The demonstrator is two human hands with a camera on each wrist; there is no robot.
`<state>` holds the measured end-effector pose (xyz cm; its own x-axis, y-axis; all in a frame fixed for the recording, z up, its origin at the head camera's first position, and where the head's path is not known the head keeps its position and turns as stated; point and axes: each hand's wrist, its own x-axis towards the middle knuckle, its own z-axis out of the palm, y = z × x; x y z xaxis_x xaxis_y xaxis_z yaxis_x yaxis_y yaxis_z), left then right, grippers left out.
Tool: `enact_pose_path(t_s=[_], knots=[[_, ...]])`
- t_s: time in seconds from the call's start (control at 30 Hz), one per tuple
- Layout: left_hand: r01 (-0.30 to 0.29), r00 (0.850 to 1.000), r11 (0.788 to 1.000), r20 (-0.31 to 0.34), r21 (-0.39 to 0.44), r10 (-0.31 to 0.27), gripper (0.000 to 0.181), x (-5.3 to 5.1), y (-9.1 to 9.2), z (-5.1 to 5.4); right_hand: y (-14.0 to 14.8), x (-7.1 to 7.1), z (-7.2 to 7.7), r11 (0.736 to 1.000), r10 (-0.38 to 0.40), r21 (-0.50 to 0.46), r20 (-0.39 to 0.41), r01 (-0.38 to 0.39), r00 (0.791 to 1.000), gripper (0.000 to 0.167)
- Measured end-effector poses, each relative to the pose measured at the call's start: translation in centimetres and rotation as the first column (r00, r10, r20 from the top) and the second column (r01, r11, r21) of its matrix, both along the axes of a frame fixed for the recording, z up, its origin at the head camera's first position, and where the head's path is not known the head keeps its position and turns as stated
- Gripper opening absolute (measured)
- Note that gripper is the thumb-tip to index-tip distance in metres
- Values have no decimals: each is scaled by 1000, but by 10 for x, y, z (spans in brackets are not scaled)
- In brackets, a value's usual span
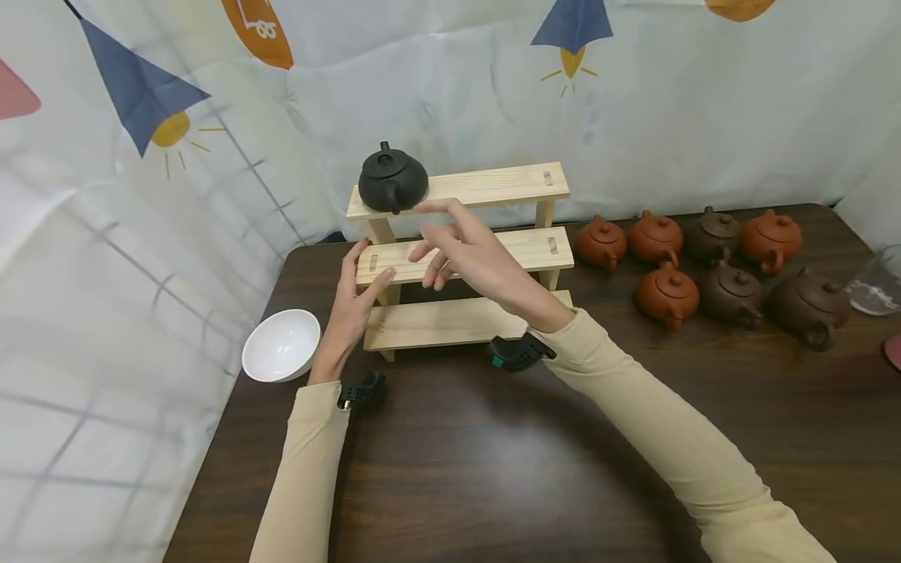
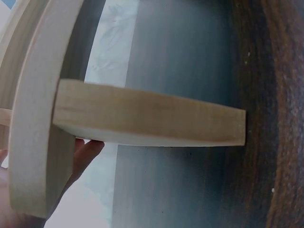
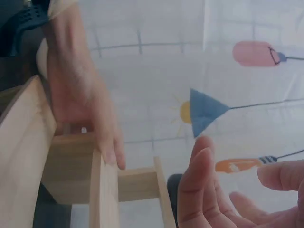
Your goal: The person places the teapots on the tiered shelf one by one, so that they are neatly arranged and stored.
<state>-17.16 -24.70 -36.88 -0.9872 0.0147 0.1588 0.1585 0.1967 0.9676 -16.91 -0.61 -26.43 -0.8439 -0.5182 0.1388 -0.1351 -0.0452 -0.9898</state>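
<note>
A three-tier wooden stand (image 1: 436, 324) is on the dark table. A black teapot (image 1: 391, 181) sits at the left end of its top shelf. My left hand (image 1: 348, 309) grips the left end of the middle shelf (image 1: 531, 249), thumb towards the front edge and fingers at the far side. In the left wrist view, the stand's leg (image 2: 152, 114) hides part of that hand. Over the middle shelf, just right of and below the teapot, hovers my right hand (image 1: 468, 254), fingers loosely bent and holding nothing. The right wrist view shows its thumb and fingers apart.
Several reddish and dark brown teapots (image 1: 667, 295) stand in two rows right of the stand. A white bowl (image 1: 281, 346) sits left of my left hand. A clear glass container (image 1: 878, 281) is at the far right. Patterned curtain (image 1: 479, 94) hangs behind and left.
</note>
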Motion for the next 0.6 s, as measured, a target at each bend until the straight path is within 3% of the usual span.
enact_pose_path(t_s=[0.2, 0.4, 0.6], knots=[[1, 1000, 1000, -11, 6, -1, 75, -1, 0, -1, 40, 34, -9, 993, 32, 115, -77, -23, 996, 36], [-4, 1000, 1000, -12, -5, 4, 75, -2, 0, -1, 97, 69, -27, 957, 74, 286, -111, -39, 991, 30], [-7, 1000, 1000, -12, -10, 6, 76, -2, -1, -2, 150, 83, -57, 956, 75, 291, -153, -28, 985, 27]])
